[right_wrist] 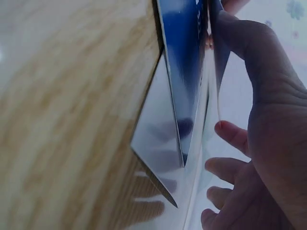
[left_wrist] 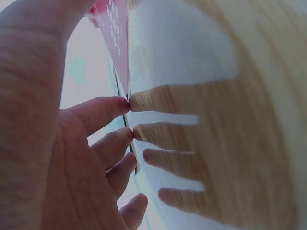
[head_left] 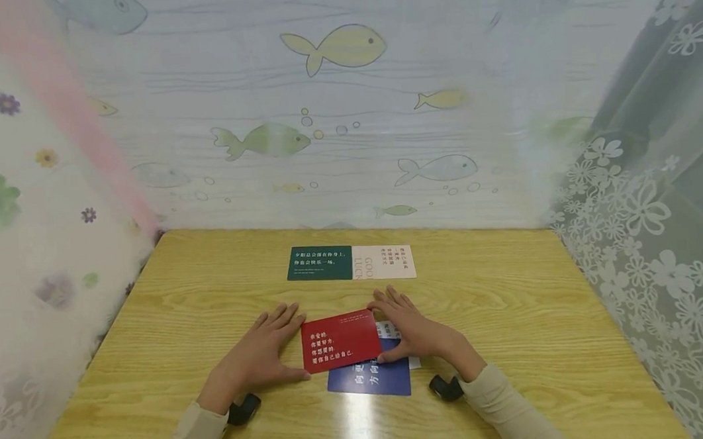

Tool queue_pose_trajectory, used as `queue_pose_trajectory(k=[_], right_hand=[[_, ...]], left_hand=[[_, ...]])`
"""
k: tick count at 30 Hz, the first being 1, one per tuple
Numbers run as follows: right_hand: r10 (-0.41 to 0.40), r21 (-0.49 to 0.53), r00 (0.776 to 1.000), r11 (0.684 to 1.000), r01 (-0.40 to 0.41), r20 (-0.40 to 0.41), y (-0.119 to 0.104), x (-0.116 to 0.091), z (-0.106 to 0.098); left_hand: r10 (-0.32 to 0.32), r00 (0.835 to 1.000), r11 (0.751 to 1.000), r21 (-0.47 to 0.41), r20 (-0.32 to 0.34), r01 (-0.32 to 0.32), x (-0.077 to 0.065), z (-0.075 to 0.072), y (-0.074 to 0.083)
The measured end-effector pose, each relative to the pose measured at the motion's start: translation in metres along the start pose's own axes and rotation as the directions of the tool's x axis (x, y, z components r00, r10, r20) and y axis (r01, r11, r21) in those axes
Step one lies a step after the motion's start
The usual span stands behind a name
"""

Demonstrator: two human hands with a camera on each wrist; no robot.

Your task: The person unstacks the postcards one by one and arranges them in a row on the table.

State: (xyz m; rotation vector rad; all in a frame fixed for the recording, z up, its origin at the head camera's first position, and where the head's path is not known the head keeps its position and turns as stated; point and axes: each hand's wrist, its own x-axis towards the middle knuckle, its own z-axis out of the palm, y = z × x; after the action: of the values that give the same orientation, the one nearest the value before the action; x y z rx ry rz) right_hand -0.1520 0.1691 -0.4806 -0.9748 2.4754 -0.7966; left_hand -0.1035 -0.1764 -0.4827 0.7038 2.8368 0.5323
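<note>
Head view: we hold a red card (head_left: 342,340)
Left hand (head_left: 258,352) and right hand (head_left: 418,333) grip its ends, fingers spread; blue card (head_left: 372,384) beneath it

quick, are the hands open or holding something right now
Left hand: open, touching the red card.
Right hand: holding that card by its edge.

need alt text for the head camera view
A person's right hand holds a red card by its right side while the left hand touches its left edge, partly over a blue card and a white card on a wooden table. Beyond lie a green card and a pale card, side by side.
</note>
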Motion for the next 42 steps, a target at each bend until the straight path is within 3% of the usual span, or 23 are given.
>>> queue_pose_trajectory(k=[18,34,42], right_hand=[[-0.002,0.003,0.999,1.0,0.002,-0.051,0.0,-0.006,-0.001],[-0.001,-0.115,0.992,0.993,-0.013,-0.125,-0.006,-0.016,-0.002],[-0.006,-0.122,0.989,0.992,-0.011,-0.145,-0.009,-0.021,0.0]], left_hand=[[0.006,0.999,0.999,-0.045,-0.035,-0.007,0.0,-0.004,0.003],[0.08,0.988,0.996,0.037,-0.13,-0.076,0.005,-0.003,0.003],[0.083,0.988,0.996,0.029,-0.13,-0.08,0.005,0.0,0.003]])
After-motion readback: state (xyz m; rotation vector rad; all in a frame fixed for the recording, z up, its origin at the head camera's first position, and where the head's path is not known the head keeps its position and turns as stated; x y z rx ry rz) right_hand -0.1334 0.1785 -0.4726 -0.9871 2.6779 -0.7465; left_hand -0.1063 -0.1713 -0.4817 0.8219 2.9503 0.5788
